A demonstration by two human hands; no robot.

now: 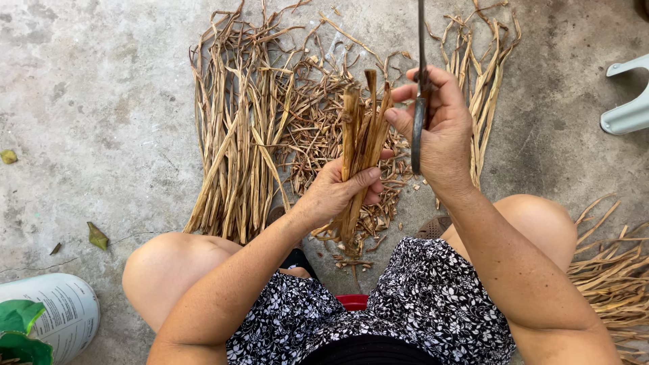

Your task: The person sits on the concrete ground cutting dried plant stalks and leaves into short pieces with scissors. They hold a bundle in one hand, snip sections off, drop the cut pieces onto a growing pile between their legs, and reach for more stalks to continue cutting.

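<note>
While the left hand [338, 189] grips a bundle of dried stalks [362, 145], the right hand [439, 128] clenches a knife [419, 101]. So near the fingers, the blade could nick them.

You are looking down at a grey concrete floor [101, 101], rough, stained and evenly lit by daylight. Left of it, near the bottom corner, a white sack [57, 311] lies with green leaves [20, 331] beside it. Two fallen leaves [97, 236] rest nearby. A pale plastic stool leg [629, 101] shows at the far right edge.
</note>
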